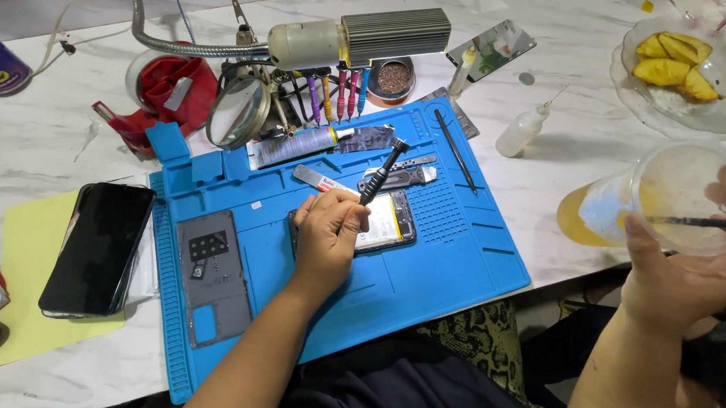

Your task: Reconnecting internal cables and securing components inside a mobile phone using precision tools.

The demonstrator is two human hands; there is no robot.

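Observation:
My left hand (326,233) rests on an opened phone (389,221) lying on the blue work mat (472,247). It grips a black brush-like tool (383,172) that points up and to the right. At the right, off the table's edge, my right hand (693,276) holds a clear plastic cup (686,193) tipped on its side with yellow liquid inside. A thin black stick (719,223) lies across that hand's fingers and the cup's mouth.
A grey phone back cover (212,278) lies on the mat's left, a black phone (95,247) on yellow paper beside it. Behind are a glue tube (297,146), magnifier (238,112), lamp (357,38), red tape dispenser (169,90), squeeze bottle (521,131) and fruit dish (678,106).

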